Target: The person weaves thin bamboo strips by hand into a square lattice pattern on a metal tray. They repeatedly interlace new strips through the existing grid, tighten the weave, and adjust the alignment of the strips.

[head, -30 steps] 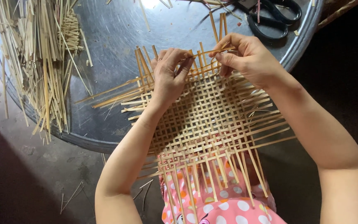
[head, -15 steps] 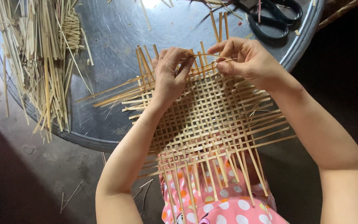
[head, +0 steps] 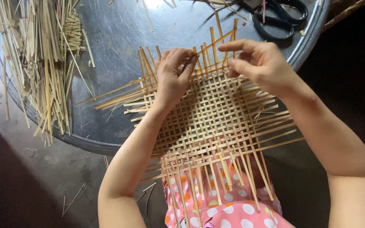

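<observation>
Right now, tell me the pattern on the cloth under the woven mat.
Pink cloth with white polka dots, head view.

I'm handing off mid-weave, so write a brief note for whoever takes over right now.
Left hand: pressing down on the far edge of the flat woven mat of pale bamboo strips, fingers pinching a strip end.
Right hand: raised just above the same edge, thumb and forefinger pinched.
Centre is woven; loose strip ends stick out on all sides.
Loose pile of spare bamboo strips lies left on the round metal table; black scissors at top.
</observation>
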